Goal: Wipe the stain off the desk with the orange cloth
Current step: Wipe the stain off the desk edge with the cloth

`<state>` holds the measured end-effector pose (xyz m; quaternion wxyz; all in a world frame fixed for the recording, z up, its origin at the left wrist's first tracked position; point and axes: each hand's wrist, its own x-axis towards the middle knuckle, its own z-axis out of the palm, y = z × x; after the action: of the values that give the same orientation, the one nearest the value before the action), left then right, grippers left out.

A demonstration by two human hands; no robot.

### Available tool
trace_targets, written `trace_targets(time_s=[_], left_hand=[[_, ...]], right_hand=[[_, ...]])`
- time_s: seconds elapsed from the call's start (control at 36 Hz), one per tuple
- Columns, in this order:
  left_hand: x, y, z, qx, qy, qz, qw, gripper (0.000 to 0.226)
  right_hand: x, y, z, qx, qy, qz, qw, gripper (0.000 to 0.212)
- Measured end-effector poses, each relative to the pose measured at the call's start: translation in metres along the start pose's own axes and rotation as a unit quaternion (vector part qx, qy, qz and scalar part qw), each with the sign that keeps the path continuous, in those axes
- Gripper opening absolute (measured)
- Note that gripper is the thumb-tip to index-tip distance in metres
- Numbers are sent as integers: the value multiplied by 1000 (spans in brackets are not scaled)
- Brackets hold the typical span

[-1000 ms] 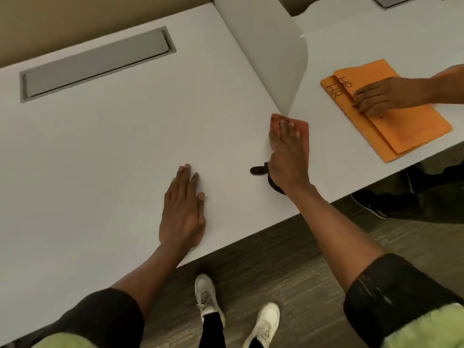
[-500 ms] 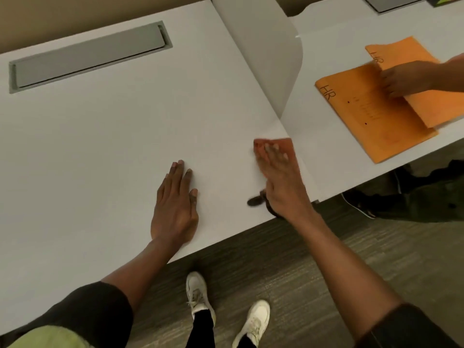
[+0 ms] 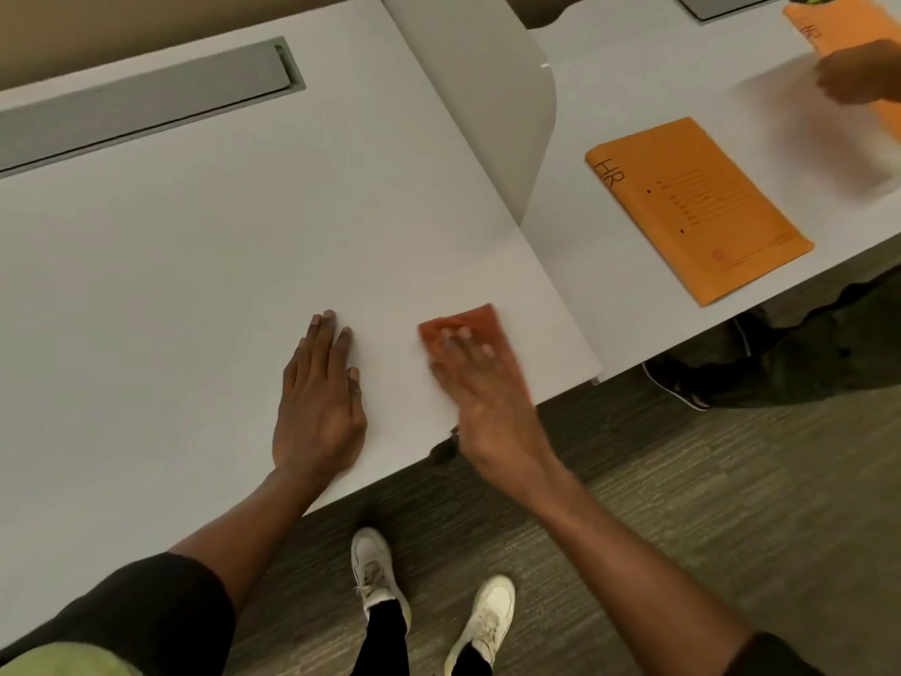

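Note:
The orange cloth (image 3: 480, 320) lies flat on the white desk (image 3: 195, 236) near its front right corner. My right hand (image 3: 480, 397) presses down on the cloth with fingers spread and is blurred by motion. A dark strap hangs from that wrist at the desk edge. To the left of the cloth, my left hand (image 3: 319, 402) rests palm down on the desk and holds nothing. I see no stain on the bare desk surface; the patch under the cloth is hidden.
A grey divider panel (image 3: 487, 114) stands between this desk and the neighbouring one. There an orange envelope marked HR (image 3: 697, 207) lies, and another person's hand (image 3: 858, 73) moves a second envelope (image 3: 829, 26). A grey cable hatch (image 3: 146, 100) sits at the back left.
My right hand has dragged the cloth from beside the divider toward me and to the left. My left hand has stayed put. The other person has lifted the top envelope away.

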<state>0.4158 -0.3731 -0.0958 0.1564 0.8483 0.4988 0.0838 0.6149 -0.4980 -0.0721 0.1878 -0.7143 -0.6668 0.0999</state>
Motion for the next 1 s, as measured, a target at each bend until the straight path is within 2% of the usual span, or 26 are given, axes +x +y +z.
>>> trace_targets(time_s=[0.08,0.19,0.36,0.47,0.67,0.81,0.89,1.0], left_hand=[[0,2,-2,-3,-5,-3,1000,57],[-1,5,-3,-11,-5,-3,1000,60],[-1,4,-3,-8,-7,-2,1000,60],[0,5,-3,-2,-4,-1,1000,59],[1,8,-3,7,-9,-1,1000,60],[0,8,-5,10,-7,-5,1000,61],[-1,8,-6,13,-7,-4,1000,61],[-1,8,-6,8,-1,-2,1000,61]], right_hand=[[12,49,-28,-7,25,71,997,73],[25,91,-50,34,-14,125,991,69],[-23,59,-38,29,7,72,997,78],[-53,41,-29,57,-10,43,997,74],[42,75,-45,66,-62,43,995,64],[106,76,-30,45,-41,80,995,68],[97,51,-15,39,-49,78,995,78],[32,3,5,24,-42,-14,999,81]])
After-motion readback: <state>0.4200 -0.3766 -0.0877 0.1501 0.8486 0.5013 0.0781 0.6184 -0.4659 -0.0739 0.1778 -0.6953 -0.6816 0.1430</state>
